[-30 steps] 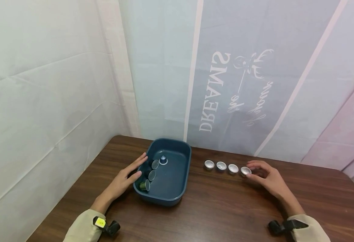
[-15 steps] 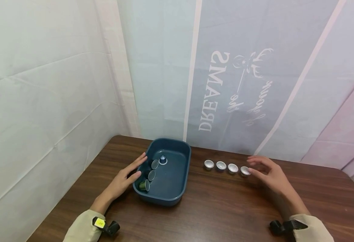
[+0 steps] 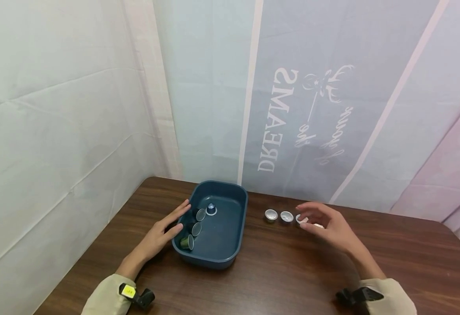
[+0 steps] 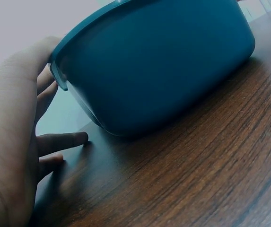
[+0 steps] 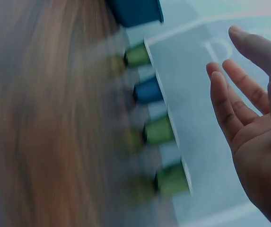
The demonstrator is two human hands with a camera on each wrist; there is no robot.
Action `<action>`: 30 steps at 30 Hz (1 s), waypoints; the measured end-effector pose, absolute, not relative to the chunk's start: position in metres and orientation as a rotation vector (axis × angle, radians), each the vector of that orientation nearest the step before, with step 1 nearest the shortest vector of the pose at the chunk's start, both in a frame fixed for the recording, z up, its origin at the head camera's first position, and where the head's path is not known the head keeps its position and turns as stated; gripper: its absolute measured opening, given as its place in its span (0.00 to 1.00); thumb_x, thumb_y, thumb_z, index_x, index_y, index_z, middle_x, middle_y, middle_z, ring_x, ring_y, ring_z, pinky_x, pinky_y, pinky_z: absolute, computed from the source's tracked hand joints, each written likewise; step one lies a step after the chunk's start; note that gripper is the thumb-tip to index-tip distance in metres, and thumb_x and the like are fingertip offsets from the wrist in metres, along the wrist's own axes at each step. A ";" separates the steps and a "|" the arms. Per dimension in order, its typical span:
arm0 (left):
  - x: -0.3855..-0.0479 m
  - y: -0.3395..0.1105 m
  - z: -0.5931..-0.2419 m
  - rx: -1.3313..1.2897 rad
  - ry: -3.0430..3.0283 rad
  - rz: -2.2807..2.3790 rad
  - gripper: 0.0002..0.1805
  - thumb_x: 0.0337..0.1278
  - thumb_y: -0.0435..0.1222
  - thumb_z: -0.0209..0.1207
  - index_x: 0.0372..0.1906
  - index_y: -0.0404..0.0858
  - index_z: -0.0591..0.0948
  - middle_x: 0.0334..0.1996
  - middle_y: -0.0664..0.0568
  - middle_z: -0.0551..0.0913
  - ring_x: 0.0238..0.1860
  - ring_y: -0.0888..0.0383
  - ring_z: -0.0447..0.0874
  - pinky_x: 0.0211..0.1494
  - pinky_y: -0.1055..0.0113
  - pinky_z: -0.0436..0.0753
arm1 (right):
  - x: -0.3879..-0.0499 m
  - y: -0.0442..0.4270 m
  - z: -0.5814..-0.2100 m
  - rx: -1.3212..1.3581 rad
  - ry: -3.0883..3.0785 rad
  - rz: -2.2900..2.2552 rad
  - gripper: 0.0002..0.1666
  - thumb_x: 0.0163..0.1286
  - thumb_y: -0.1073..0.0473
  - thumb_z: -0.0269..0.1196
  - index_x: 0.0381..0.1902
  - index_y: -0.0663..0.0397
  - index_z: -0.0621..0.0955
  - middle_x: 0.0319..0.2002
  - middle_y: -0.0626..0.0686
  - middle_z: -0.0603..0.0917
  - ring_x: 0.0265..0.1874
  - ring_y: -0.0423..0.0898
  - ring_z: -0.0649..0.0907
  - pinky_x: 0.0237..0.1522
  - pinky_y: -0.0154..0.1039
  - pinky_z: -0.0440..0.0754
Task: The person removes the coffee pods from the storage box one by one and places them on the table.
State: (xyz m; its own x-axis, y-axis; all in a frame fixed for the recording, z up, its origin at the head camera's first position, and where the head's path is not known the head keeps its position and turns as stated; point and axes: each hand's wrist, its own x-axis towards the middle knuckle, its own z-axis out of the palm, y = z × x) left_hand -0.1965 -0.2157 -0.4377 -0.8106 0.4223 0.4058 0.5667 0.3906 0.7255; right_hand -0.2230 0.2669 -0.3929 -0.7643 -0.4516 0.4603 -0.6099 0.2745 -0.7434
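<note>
Plainly, capsules (image 3: pixel 287 216) stand lid-up, long axes vertical, near the spread right hand (image 3: pixel 328 224).

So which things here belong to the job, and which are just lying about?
Part of the job, it seems:
blue tub
four capsules inside it
row of capsules, also four
left hand, at the tub's rim
right hand, by the row, holding nothing

Just around:
wooden table
printed curtain
black wrist devices

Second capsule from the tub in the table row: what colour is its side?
Blue; the capsule shows best in the right wrist view.
</note>
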 end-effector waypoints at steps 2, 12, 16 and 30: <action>-0.196 -0.216 -0.437 -0.890 -2.492 -1.388 0.28 0.70 0.32 0.49 0.73 0.44 0.62 0.74 0.54 0.54 0.73 0.51 0.52 0.67 0.46 0.58 | -0.223 0.256 -0.390 1.028 -2.361 1.557 0.25 0.59 0.73 0.67 0.55 0.63 0.76 0.45 0.62 0.81 0.39 0.57 0.83 0.40 0.40 0.82; -0.197 -0.218 -0.438 -0.879 -2.498 -1.374 0.28 0.71 0.33 0.48 0.73 0.44 0.62 0.74 0.55 0.53 0.73 0.52 0.51 0.68 0.47 0.57 | -0.219 0.189 -0.366 1.282 -2.213 1.656 0.25 0.56 0.78 0.66 0.53 0.69 0.76 0.47 0.60 0.80 0.40 0.62 0.81 0.39 0.46 0.82; -0.197 -0.218 -0.438 -0.877 -2.497 -1.380 0.28 0.71 0.33 0.48 0.73 0.44 0.62 0.74 0.56 0.53 0.73 0.53 0.51 0.69 0.52 0.57 | -0.217 0.168 -0.359 1.388 -2.170 1.642 0.24 0.56 0.78 0.66 0.52 0.71 0.76 0.48 0.59 0.80 0.40 0.63 0.81 0.36 0.47 0.83; -0.197 -0.217 -0.443 -0.886 -2.489 -1.384 0.28 0.71 0.32 0.48 0.73 0.43 0.62 0.74 0.55 0.53 0.73 0.53 0.51 0.69 0.54 0.57 | -0.220 0.122 -0.358 1.499 -2.177 1.802 0.22 0.58 0.75 0.66 0.52 0.63 0.78 0.48 0.58 0.80 0.39 0.66 0.81 0.38 0.51 0.82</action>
State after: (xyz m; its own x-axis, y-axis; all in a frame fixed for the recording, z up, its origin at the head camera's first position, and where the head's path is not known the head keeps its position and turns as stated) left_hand -0.1974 -0.2173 -0.4430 -0.8122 0.4191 0.4058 0.5658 0.3968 0.7227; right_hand -0.2205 0.1223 -0.3578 -0.5595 -0.6694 0.4887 -0.6052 -0.0730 -0.7927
